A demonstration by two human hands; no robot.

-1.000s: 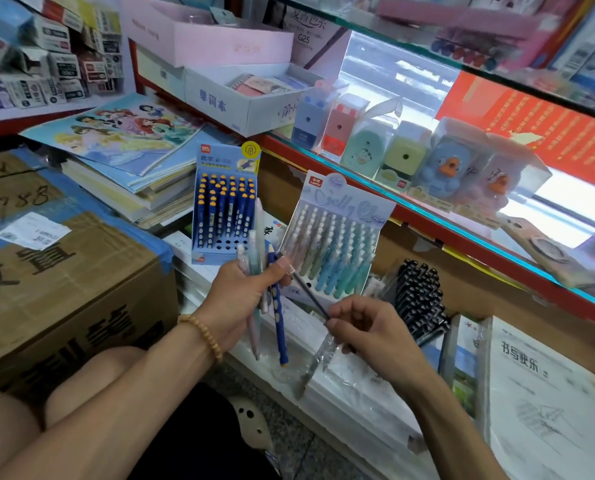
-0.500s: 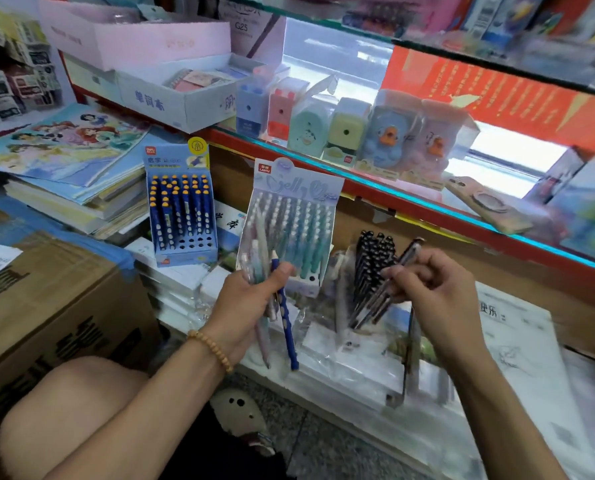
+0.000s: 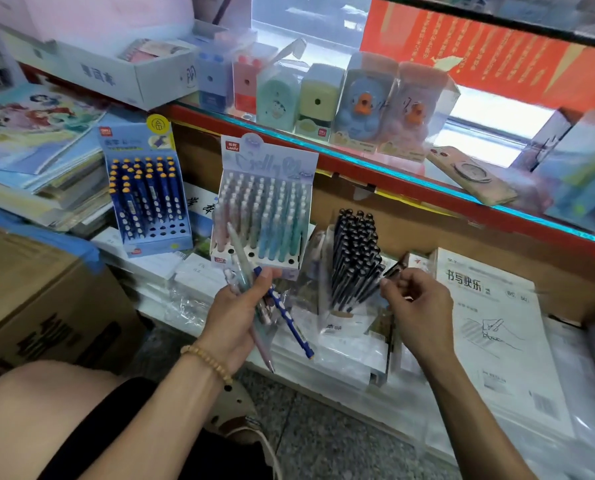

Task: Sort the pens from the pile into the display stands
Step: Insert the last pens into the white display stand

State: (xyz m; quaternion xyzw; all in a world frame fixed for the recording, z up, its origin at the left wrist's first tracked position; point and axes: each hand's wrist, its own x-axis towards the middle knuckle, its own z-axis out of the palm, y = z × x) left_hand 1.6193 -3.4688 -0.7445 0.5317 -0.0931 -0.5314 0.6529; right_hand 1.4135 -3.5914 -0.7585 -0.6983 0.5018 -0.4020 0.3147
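a person sits low in a stationery shop, seen from their own head looking down. the left hand [image 3: 235, 315], just below the middle of the view, has its fingers and thumb curled around a small bunch of pens [image 3: 251, 289]: several pale pastel ones and one blue pen with white dots [image 3: 291, 322] that slants down toward 5 o'clock from the hand. a beaded bracelet [image 3: 206, 361] circles that wrist.

the right hand [image 3: 419, 304], at 3 o'clock from the left hand, has its fingers bent, thumb and fingertips pinched on a thin dark pen [image 3: 391, 271]; motion blur hides the detail. the pen's tip lies right at the edge of the black pen stand [image 3: 353, 261], a tight cluster of dark pens just left of that hand.

at 12 o'clock from the left hand stands the pastel pen stand [image 3: 261, 216], mostly full, with open holes along its front row. at 10 o'clock stands the blue pen stand [image 3: 147, 199], holding blue pens with yellow caps and several open holes at its lower right.

a cardboard box [image 3: 36, 303] sits at 9 o'clock. pencil sharpeners [image 3: 320, 102] line the glass shelf at 12 o'clock, and a white workbook [image 3: 493, 327] lies at 3 o'clock.
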